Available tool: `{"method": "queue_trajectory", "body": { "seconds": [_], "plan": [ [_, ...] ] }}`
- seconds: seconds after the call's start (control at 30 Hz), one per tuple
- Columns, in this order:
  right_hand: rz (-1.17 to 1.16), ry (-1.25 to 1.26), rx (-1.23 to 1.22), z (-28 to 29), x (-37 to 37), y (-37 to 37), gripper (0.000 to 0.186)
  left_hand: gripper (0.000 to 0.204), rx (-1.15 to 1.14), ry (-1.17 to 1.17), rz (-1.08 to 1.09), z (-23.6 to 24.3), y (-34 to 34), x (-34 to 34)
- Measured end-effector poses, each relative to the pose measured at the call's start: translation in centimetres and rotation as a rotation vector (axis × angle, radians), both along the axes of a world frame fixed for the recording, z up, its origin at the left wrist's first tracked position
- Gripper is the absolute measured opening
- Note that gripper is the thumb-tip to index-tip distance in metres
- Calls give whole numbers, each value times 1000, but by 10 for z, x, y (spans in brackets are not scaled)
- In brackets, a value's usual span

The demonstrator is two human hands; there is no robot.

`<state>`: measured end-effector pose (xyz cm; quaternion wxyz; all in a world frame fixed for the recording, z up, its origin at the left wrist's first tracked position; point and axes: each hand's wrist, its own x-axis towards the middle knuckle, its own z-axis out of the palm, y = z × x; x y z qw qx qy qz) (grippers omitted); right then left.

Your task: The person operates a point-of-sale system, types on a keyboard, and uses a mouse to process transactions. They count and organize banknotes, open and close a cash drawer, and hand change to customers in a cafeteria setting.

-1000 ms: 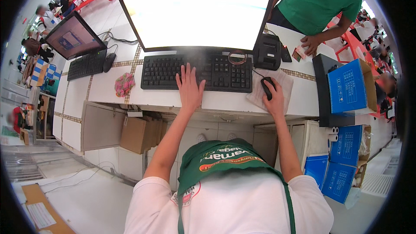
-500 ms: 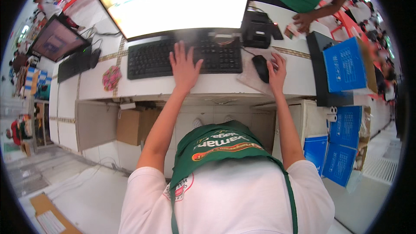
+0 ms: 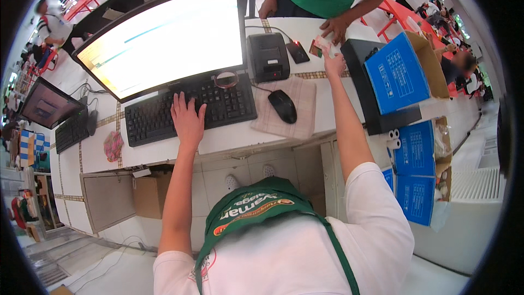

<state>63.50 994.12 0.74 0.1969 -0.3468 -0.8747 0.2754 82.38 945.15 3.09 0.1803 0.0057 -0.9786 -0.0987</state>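
Note:
My left hand point(image 3: 188, 122) lies over the black keyboard point(image 3: 232, 105), fingers spread on its keys. Across the counter, my right hand point(image 3: 334, 65) reaches out with its fingers closed on the near edge of some pinkish banknotes point(image 3: 323, 45). The hand of a person in a green shirt point(image 3: 335, 28) is at the far side of these notes. Part of my grip is hidden behind my own hand. The black mouse point(image 3: 283, 106) sits on a checked cloth point(image 3: 305, 104), with no hand on it. Behind the keyboard a lit monitor point(image 3: 164, 35) stands tilted.
A black printer point(image 3: 268, 57) and a small black device point(image 3: 297, 52) stand right of the monitor. Blue cartons point(image 3: 397, 74) and a long black box point(image 3: 357, 84) edge the right side. A pink patterned bundle point(image 3: 113, 146) and a second monitor point(image 3: 50, 104) are at the left.
My right hand has left the mouse and moved forward and right to the banknotes. My left hand stays over the keyboard. The head view has shifted to the right.

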Motion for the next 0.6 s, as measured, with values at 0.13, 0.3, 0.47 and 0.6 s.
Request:
{"method": "queue_trajectory", "body": {
  "seconds": [0.13, 0.3, 0.47, 0.6],
  "plan": [
    [110, -56, 16, 8, -43, -2, 90, 47, 13, -43, 10, 4, 4, -2],
    [-12, -157, 143, 8, -67, -11, 79, 43, 34, -13, 35, 2, 6, -7],
    [186, -132, 232, 0, -73, -10, 61, 39, 85, 106, -30, -4, 3, -5],
    [242, -462, 70, -15, -86, 16, 78, 41, 207, 90, 52, -8, 8, 2]
  ]
}}
